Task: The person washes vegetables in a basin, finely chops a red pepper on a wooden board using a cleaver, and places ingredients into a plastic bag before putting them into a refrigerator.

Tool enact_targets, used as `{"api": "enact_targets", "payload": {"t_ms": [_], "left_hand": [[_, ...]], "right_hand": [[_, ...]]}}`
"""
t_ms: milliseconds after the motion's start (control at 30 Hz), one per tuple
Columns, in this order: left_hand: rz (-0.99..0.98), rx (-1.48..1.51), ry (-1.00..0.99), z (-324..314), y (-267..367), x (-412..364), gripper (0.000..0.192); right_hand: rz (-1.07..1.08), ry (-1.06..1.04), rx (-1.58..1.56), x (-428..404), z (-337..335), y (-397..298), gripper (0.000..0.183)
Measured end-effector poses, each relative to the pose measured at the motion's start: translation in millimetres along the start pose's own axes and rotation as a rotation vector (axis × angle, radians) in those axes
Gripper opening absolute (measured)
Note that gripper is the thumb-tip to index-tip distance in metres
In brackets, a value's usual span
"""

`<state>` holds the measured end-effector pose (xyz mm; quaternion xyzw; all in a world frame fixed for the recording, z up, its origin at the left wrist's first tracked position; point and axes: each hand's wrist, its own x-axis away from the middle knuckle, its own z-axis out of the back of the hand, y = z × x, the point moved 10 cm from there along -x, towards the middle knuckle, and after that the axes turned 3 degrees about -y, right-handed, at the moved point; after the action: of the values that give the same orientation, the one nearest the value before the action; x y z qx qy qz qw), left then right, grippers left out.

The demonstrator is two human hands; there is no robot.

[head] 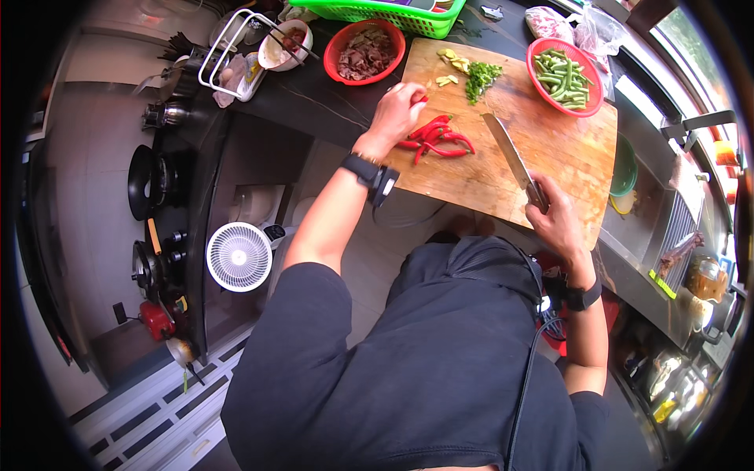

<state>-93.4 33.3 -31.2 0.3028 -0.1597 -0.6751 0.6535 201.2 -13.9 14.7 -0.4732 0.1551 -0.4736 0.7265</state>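
Observation:
My right hand grips the handle of a kitchen knife, its blade slanting up and left over the wooden cutting board. Above the board's left edge, my left hand has its fingers closed around something red, which looks like a chili pepper, mostly hidden. Several whole red chili peppers lie in a loose pile just below that hand. Farther back on the board are chopped green herbs and pale yellow slices, perhaps ginger or garlic.
A red basket of cut green beans overlaps the board's back right corner. Left of the board stands a red bowl of sliced meat, with a green plastic basket behind. A sink lies right; a white fan stands left.

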Motion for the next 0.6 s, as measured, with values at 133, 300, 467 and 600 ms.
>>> {"api": "enact_targets", "payload": {"t_ms": [133, 300, 467, 600], "left_hand": [[-0.040, 0.029, 0.139, 31.6, 9.4, 51.2, 0.014], [-0.202, -0.037, 0.090, 23.7, 20.9, 85.5, 0.014], [-0.218, -0.178, 0.064, 11.8, 19.3, 87.7, 0.013], [-0.205, -0.187, 0.020, 15.2, 16.9, 88.4, 0.014]], "right_hand": [[0.026, 0.015, -0.033, -0.8, -1.2, 1.6, 0.043], [0.053, 0.004, -0.057, -5.6, -6.4, -4.7, 0.042], [0.060, -0.038, -0.064, -8.4, -15.3, -10.2, 0.043], [0.091, -0.002, -0.050, -5.7, -14.3, -5.7, 0.042]]}}
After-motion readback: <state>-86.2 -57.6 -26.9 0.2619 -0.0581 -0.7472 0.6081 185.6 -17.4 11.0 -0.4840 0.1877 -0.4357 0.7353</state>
